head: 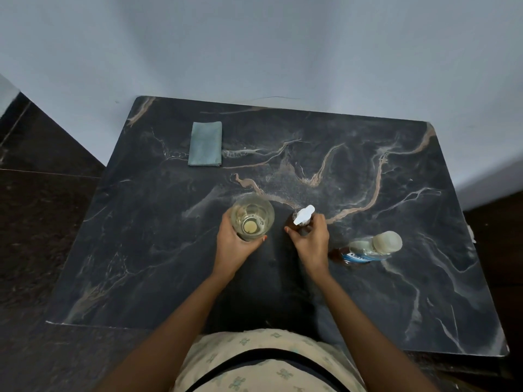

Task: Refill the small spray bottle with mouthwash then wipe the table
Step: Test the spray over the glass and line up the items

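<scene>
While the spray bottle stands on the dark marble table, each hand grasps something.
The right hand curls round the spray bottle's brown body, below its white nozzle. Just left of the spray bottle, the left hand wraps round a glass holding some pale liquid. Right of the spray bottle stands a mouthwash bottle, untouched. Far beyond, to the left, lies a folded blue-grey cloth.
</scene>
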Motion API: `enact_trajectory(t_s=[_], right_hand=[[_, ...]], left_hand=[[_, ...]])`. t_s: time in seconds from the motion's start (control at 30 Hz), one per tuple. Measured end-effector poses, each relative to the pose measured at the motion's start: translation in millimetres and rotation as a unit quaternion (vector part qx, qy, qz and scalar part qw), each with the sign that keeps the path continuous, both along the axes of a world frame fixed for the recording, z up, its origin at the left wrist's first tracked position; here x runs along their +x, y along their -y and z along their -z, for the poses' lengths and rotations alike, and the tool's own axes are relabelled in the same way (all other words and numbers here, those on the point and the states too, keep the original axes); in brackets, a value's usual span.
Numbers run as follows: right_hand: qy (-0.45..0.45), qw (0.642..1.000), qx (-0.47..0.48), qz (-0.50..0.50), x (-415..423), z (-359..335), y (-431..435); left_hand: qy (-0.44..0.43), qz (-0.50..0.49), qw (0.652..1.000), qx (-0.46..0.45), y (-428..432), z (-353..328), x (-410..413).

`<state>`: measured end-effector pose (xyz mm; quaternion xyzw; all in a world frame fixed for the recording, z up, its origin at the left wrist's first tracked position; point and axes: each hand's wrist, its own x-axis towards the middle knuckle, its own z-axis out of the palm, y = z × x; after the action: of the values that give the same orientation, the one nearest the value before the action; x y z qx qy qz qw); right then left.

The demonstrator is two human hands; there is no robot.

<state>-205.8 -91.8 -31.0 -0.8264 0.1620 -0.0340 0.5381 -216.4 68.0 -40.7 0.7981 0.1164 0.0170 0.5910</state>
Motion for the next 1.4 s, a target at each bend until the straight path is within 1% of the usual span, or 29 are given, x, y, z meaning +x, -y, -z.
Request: enact_trajectory(t_s=[0.17, 0.27, 0.37, 0.53, 0.7, 1.0, 1.2, 1.4], right_hand=[[0.005, 0.999, 0.036, 0.001, 46.2, -9.0, -7.0], [0.030, 0.999, 0.024, -0.004, 74.0, -10.0, -9.7], [0.009, 1.000, 0.016, 0.000, 101.5, -9.8, -10.6], [-0.007, 0.998, 0.054, 0.022, 139.9, -9.5, -11.8], [-0.014, 0.999, 0.025, 0.038, 174.9, -2.2, -10.8], [-0.036, 0.999, 0.030, 0.008, 213.1, 0.0, -10.5], [-0.043, 0.999, 0.028, -0.003, 217.8, 5.7, -11.1], [-0.046, 0.998, 0.018, -0.023, 216.7, 6.9, -11.1]], left_hand=[[0.011, -0.016, 1.000, 0.005, -4.9, -6.4, 46.5], [0.016, -0.019, 1.000, 0.009, -8.0, -6.9, 77.9], [0.023, -0.028, 0.999, 0.025, -10.0, -7.0, 108.9], [0.011, -0.047, 0.998, 0.046, -13.9, 1.1, 155.7], [0.016, -0.055, 0.997, 0.044, -12.4, 6.3, 189.6], [0.017, -0.069, 0.997, 0.041, -7.8, 18.2, 222.0], [0.014, -0.066, 0.997, 0.028, -7.6, 20.4, 225.0], [0.003, -0.042, 0.999, 0.012, -8.9, 21.5, 223.2]])
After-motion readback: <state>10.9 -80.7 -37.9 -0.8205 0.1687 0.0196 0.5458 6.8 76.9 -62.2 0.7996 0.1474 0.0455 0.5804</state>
